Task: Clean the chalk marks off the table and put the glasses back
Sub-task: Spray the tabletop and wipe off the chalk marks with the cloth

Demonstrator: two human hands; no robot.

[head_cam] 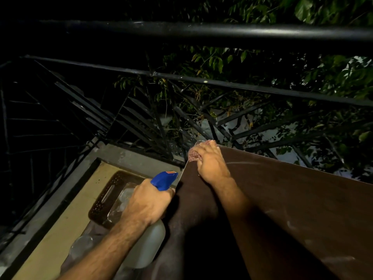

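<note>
Your brown table (pixel 292 209) — faint chalk marks (pixel 246 163) streak far edge; checked cloth (pixel 194 155) bunched at far corner; clear glasses (pixel 123 196) lie in dark tray (pixel 105 196) below — left.

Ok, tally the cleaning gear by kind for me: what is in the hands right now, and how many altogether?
Spray bottles: 1, white plastic with a blue trigger head, gripped by the left hand.
Cloths: 1, reddish checked cloth, pressed on the brown table corner by the right hand.
Total: 2.
</note>
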